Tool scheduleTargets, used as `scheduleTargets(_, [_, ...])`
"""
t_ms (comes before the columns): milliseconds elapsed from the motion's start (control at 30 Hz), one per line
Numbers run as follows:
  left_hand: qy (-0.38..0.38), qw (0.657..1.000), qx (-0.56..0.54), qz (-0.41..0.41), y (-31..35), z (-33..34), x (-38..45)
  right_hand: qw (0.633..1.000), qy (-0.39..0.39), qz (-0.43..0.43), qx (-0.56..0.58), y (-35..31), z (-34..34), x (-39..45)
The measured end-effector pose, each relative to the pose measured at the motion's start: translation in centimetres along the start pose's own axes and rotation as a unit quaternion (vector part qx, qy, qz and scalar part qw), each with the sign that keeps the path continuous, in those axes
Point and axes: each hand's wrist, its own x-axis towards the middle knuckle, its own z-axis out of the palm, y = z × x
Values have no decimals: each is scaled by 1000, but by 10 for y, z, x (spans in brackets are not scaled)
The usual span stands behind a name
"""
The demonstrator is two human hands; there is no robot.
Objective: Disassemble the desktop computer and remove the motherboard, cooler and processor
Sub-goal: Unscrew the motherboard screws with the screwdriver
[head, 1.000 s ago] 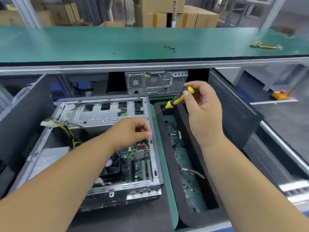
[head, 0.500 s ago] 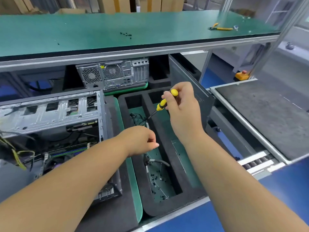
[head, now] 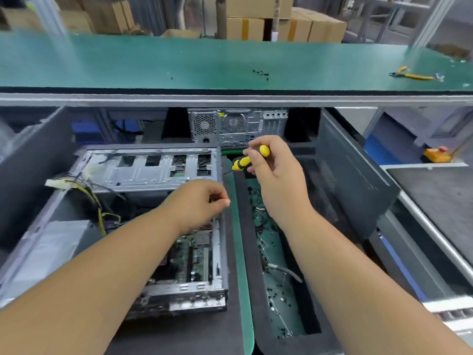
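Left hand [head: 197,203] returned; fingers [head: 257,160] pinch screwdriver [head: 249,158].

No legible text, labels, brands or numbers, cardboard boxes [head: 258,19] blank-faced, motherboard [head: 194,254] markings too blurred to read

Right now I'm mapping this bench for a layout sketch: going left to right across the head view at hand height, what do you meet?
Yellow-wired connector → open computer case → left hand → yellow screwdriver held by right hand → leaning dark side panel → orange object.
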Motion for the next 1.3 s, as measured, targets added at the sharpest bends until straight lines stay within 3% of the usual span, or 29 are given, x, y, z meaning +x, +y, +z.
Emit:
scheduleTargets(267, [58, 991, 21, -117, -89, -63, -45, 994, -110, 2, 18, -20, 91, 9])
scheduleTargets(400, [29, 982, 13, -187, -128, -79, -63, 987, -157, 17, 17, -23, 126, 5])
scheduleTargets(533, [7, 978, 39, -204, -155, -92, -70, 981, -188, 40, 7, -20, 151, 1])
scheduleTargets(700, [-71, 966, 124, -217, -169, -100, -70, 967, -233, 40, -95, -8, 175, -2])
scheduleTargets(967, [-264, 918, 200, -216, -174, -109, -45, 942, -269, 54, -193, 6, 207, -11])
scheduleTargets(1133, [-324, 898, 215, -205, -179, -111, -39, 925, -287, 52, -244, 8, 226, -12])
scheduleTargets(1300, [-321, 901, 204, -208, -175, -113, -40, 903, -311, 16, -297, 10, 243, -11])
